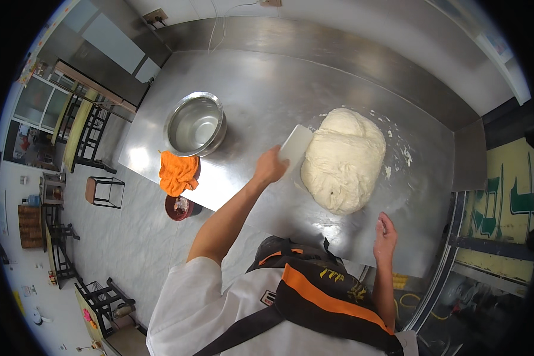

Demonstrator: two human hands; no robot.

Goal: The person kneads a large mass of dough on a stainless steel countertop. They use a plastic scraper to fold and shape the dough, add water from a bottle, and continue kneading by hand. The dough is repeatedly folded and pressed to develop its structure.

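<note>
A large mound of pale dough [345, 162] lies on the stainless steel worktop [267, 84], right of centre. My left hand [271, 165] grips a white flat dough scraper [296, 143], whose far end is at the dough's upper left side; whether they touch I cannot tell. Near the worktop's front edge, below and to the right of the dough, my right hand [385, 236] is held with its fingers apart and nothing in it. Bits of dough and a floury smear lie on the metal to the right of the mound.
A steel bowl [196, 124] stands at the left of the worktop. Beside it an orange cloth [178, 172] lies at the front edge, above a dark red bin [182, 208] on the floor. A metal splashback [320, 46] runs along the wall; a stool [105, 192] stands farther left.
</note>
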